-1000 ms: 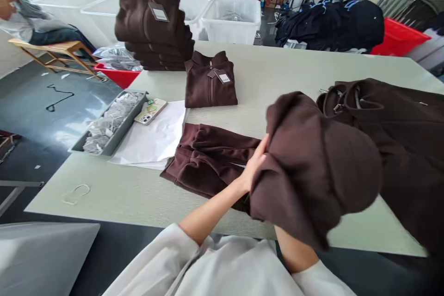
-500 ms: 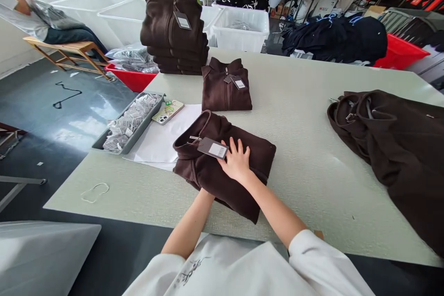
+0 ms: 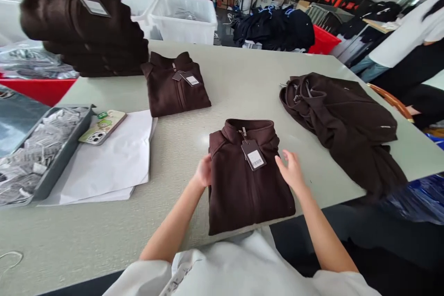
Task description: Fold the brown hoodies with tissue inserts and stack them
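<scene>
A dark brown zip-up jacket (image 3: 239, 185) lies folded before me, front up and collar pointing away. A dark hang tag (image 3: 255, 159) with a white barcode label rests on its chest, just below the zip pull. My left hand (image 3: 204, 171) grips the jacket's left edge, its fingertips hidden by the cloth. Beside the right edge, my right hand (image 3: 291, 169) is open, thumb and fingers apart, holding nothing. Beyond lies a second folded brown jacket (image 3: 176, 88), also tagged. Unfolded brown garments (image 3: 347, 120) are heaped to the right.
A tall stack of folded brown jackets (image 3: 86, 27) stands at the back left. Nearer are a grey tray (image 3: 65, 157) of small labels, a phone (image 3: 103, 126) and white paper sheets (image 3: 111, 162). Past the table are white bins (image 3: 183, 14) and, at right, another person (image 3: 405, 41).
The folded jacket has turned upright and sits closer to me. My right hand has left its top for the right side; my left hand has come out from beneath to the left edge. The view swung right.
</scene>
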Demonstrator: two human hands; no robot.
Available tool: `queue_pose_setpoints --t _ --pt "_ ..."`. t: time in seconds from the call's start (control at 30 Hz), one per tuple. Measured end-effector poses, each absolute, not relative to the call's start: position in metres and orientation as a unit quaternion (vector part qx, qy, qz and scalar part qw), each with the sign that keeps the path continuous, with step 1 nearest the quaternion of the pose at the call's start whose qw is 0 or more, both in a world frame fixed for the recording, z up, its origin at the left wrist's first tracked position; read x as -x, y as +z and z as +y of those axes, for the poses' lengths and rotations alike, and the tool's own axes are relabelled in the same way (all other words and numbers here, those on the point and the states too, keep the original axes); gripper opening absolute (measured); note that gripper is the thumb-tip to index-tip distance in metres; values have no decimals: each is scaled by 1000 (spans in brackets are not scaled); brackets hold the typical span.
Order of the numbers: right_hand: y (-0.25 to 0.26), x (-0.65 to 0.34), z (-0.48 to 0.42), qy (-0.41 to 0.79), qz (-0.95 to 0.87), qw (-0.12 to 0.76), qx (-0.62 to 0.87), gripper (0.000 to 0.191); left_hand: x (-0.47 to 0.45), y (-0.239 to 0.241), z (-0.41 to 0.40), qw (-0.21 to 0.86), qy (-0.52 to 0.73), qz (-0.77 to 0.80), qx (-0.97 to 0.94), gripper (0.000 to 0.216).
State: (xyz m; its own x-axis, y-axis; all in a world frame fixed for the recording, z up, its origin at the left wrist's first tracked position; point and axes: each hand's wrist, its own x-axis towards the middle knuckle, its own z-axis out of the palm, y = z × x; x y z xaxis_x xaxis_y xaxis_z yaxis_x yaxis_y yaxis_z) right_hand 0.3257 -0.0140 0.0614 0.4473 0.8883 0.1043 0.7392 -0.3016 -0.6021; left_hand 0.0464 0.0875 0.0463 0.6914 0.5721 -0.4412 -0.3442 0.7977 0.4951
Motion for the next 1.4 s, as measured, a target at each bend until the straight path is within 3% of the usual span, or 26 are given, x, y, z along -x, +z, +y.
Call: queue_pose_setpoints --t 0.17,0.3,0.4,0.53,0.67,0.8,0.93,1.17,1.4 --pt "50 -324 31 157 -449 391 788 75 -60 69 90 800 314 440 -260 41" --pt "60 -312 48 92 -492 412 761 61 -74 80 90 686 419 455 -384 44" --pt "62 -314 54 78 -519 363 770 53 -64 67 103 636 414 493 -425 43" --pt "45 -317 66 161 -492 239 822 54 -45 42 119 563 344 615 -433 46" --pt "37 -321 58 219 -441 272 826 65 -29 34 115 488 354 640 -476 50" --pt "47 -326 25 386 -364 352 771 78 -20 35 105 647 265 588 -407 46" --pt "51 -318 5 624 -220 360 658 59 -29 37 101 783 191 522 -279 35" --pt "72 -286 32 630 -198 401 634 28 -21 62 106 761 307 504 -269 30" --pt "147 -233 165 662 -321 426 527 35 51 137 201 659 433 526 -319 29"
